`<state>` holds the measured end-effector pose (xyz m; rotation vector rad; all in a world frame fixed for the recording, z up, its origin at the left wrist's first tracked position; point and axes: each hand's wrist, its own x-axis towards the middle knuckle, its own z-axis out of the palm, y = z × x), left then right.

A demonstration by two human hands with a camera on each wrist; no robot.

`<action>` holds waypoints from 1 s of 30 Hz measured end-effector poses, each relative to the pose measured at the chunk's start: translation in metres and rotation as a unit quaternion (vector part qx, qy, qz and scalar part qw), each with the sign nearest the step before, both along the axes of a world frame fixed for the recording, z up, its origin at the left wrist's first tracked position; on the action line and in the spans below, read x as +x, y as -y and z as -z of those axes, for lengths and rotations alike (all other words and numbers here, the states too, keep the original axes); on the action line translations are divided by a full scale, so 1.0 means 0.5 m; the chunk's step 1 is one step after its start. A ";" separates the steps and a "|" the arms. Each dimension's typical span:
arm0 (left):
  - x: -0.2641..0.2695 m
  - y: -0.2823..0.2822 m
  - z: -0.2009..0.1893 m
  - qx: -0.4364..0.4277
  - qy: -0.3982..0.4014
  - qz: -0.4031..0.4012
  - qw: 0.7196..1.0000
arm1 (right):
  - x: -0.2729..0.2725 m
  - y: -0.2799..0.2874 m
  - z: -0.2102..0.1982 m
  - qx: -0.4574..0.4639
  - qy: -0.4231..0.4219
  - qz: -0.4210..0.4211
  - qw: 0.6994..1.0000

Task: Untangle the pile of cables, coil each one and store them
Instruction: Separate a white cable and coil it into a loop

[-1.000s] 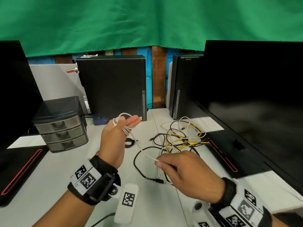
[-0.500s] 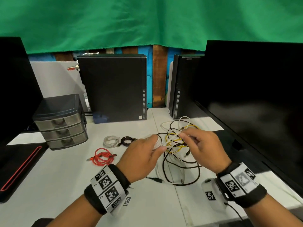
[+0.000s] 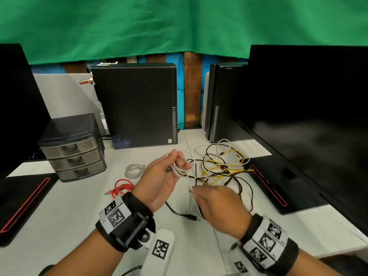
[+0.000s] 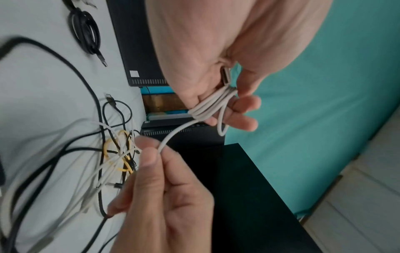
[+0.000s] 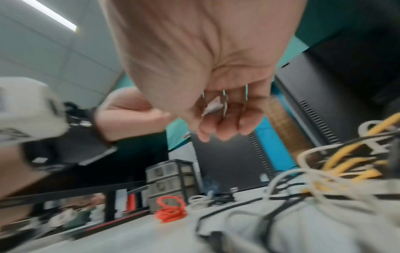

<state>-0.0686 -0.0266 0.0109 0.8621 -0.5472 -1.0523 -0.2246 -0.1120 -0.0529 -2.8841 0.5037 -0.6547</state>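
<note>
My left hand (image 3: 175, 166) is raised over the table and grips several loops of a white cable (image 3: 179, 170), its metal plug (image 4: 226, 77) tucked against the palm. The free strand runs from the white cable's loops (image 4: 213, 106) down to my right hand (image 4: 149, 154), which pinches it between thumb and forefinger. My right hand (image 3: 201, 193) sits just in front of the tangled pile (image 3: 221, 166) of yellow, white and black cables. In the right wrist view my right hand's fingers (image 5: 223, 126) are curled, and the picture is blurred.
A coiled white cable (image 3: 134, 170), a coiled red cable (image 3: 122, 187) and a coiled black cable (image 4: 85, 33) lie on the table (image 3: 65, 212) left of the hands. A small grey drawer unit (image 3: 73, 148) stands at the left, computer towers (image 3: 135, 104) behind, a monitor (image 3: 310, 116) on the right.
Half a second ago both hands were low at the pile. Now my left hand has lifted with the white loops, and my right hand has pulled back toward me along the strand.
</note>
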 end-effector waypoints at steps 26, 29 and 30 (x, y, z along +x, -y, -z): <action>-0.068 -0.041 -0.032 0.055 0.159 0.085 0.982 | -0.013 -0.047 -0.113 0.356 0.250 -0.059 0.898; -0.067 -0.034 -0.022 0.047 0.084 0.058 0.994 | -0.008 -0.053 -0.106 0.358 0.279 -0.059 0.889; -0.073 -0.033 -0.021 0.049 0.069 0.056 0.995 | -0.005 -0.056 -0.102 0.358 0.290 -0.057 0.886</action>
